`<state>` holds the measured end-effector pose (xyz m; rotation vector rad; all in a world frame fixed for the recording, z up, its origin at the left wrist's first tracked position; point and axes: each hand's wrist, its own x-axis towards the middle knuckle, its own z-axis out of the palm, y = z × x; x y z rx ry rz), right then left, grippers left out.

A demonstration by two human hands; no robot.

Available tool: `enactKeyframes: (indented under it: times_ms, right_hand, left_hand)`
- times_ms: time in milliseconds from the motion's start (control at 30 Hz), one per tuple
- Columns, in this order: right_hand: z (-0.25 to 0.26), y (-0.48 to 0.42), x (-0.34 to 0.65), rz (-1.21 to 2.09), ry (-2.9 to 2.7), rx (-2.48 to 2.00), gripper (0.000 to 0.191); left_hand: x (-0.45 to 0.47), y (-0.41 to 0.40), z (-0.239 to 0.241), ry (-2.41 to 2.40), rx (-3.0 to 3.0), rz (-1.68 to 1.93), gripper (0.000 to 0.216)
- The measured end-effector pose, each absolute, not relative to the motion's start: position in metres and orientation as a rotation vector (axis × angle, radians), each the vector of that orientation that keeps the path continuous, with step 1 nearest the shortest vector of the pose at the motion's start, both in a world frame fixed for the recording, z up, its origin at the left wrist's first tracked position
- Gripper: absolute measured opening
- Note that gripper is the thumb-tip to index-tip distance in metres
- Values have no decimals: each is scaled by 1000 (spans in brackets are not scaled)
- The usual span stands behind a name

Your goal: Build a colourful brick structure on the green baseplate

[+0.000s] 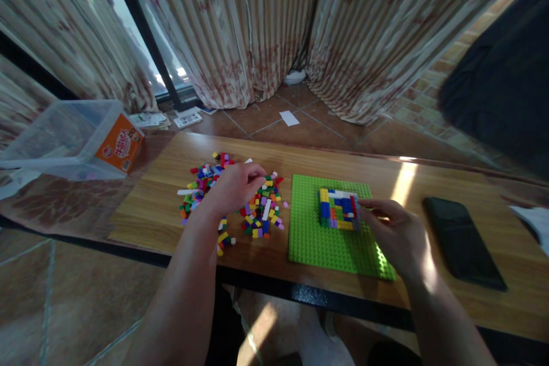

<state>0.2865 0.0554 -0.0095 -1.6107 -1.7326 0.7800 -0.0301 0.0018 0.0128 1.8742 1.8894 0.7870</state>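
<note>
A pile of small colourful toy building bricks (268, 206) lies on the wooden table. Over its middle is my left hand (235, 186), fingers curled together, and whatever is between them is hidden. To the right, a green studded baseplate (317, 249) bears a low rectangular build of bricks (325, 211), with yellow, blue, white and red pieces around its edge and several more inside. My right hand (398, 234) is at the right side of this build, thumb and fingers pinched against its edge. Any piece in that pinch is too small to make out.
A black phone-like slab (463, 243) lies on the table (150, 206) right of my right hand. A clear plastic bin (86, 154) with an orange label stands at the left. Curtains (274, 28) hang beyond, and papers (289, 118) lie on the floor. Dark cloth fills the upper right.
</note>
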Motion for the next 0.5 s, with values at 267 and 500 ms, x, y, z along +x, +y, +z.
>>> enactKeyframes:
  times_ms: [267,500]
  right_hand:
    - [-23,59,284,743,-1759,-1782,51]
    - [-25,60,285,695,-1854,-1749,48]
  left_hand:
    - [-28,0,18,1913,1879,791,19]
    - [-27,0,19,1917,1897,776,19]
